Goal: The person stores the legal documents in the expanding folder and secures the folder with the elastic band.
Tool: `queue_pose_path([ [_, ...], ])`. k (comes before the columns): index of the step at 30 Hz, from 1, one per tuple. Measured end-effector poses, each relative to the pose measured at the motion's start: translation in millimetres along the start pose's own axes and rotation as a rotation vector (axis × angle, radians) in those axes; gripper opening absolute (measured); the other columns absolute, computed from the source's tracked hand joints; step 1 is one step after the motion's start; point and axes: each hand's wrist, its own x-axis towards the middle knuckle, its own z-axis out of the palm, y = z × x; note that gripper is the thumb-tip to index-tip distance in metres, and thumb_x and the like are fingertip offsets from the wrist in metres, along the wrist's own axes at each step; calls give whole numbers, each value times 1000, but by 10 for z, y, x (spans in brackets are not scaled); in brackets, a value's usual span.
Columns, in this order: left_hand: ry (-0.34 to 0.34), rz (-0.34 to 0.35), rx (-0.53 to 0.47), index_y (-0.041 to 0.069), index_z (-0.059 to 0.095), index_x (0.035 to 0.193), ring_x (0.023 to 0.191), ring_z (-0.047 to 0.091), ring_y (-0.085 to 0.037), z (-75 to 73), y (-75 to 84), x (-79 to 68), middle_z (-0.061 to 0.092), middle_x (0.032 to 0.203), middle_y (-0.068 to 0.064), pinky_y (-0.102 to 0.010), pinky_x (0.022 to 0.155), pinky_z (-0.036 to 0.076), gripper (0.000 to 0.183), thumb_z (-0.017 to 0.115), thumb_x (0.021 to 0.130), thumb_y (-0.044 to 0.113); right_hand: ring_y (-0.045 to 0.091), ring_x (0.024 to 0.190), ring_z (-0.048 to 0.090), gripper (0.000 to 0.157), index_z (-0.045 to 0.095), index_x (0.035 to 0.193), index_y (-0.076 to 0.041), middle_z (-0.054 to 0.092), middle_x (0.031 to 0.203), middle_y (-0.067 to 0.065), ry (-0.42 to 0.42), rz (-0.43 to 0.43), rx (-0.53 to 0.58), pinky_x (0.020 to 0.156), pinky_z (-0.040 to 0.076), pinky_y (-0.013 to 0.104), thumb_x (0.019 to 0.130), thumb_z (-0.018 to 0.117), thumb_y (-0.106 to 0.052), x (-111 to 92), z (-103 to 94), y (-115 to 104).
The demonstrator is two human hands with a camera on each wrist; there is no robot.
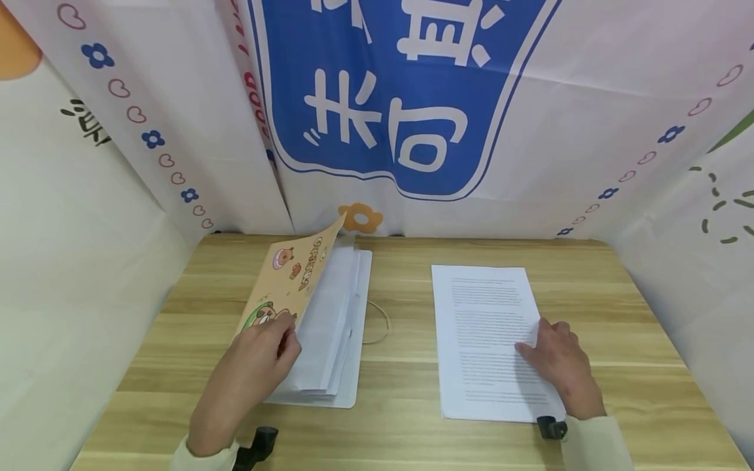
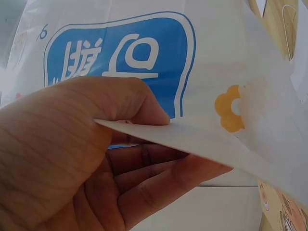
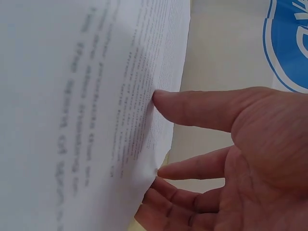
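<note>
A folder with a tan cartoon cover point(image 1: 285, 278) lies at the left of the table, its cover raised partway. My left hand point(image 1: 253, 366) pinches the cover's edge; in the left wrist view the thumb is on one face and fingers point(image 2: 159, 192) are on the other. White sheets point(image 1: 321, 327) sit inside the folder, partly hidden under the cover. To the right is a stack of printed sheets point(image 1: 489, 340). My right hand point(image 1: 562, 360) grips its right edge, thumb on the top page and the other fingers at and partly behind the edge.
A thin elastic band point(image 1: 387, 324) loops out from the folder's right side. Bare wood tabletop point(image 1: 406, 366) lies between folder and stack. A white printed cloth point(image 1: 530, 163) hangs behind the table, with pale cloth at both sides.
</note>
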Motion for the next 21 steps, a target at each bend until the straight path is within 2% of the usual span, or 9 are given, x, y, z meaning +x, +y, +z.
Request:
queue_pose_path([
  [6, -13, -17, -2, 12, 55, 79, 54, 38, -5, -1, 7, 1, 39, 61, 8, -24, 47, 35, 18, 62, 87, -3, 47, 100, 51, 74, 36, 143, 17, 48, 113, 38, 4, 10, 49, 77, 45, 56, 92, 73, -21, 9, 0, 40],
  [10, -11, -14, 2, 12, 54, 78, 53, 37, -5, 2, 9, 0, 38, 61, 9, -24, 47, 34, 19, 61, 86, -3, 43, 93, 55, 73, 40, 139, 18, 50, 109, 37, -16, 22, 78, 73, 46, 54, 91, 75, -26, 24, -33, 82],
  [14, -16, -16, 4, 12, 54, 79, 53, 38, -6, 1, 10, 2, 38, 61, 8, -24, 47, 34, 18, 60, 86, -2, 43, 94, 60, 76, 43, 138, 18, 55, 117, 40, -44, 44, 124, 77, 48, 55, 90, 77, -29, 60, -61, 122],
  [18, -27, -29, 5, 12, 54, 79, 53, 38, -6, -2, 10, 3, 39, 61, 8, -24, 47, 34, 17, 60, 87, -2, 44, 101, 60, 81, 37, 144, 18, 53, 128, 41, -72, 68, 163, 83, 47, 57, 89, 77, -28, 100, -66, 150],
  [21, -28, -29, 0, 12, 53, 79, 53, 38, -6, -1, 12, 4, 39, 61, 8, -24, 47, 34, 17, 60, 87, -2, 41, 99, 58, 81, 36, 146, 15, 55, 126, 37, -81, 77, 202, 81, 46, 54, 90, 77, -27, 113, -69, 175],
])
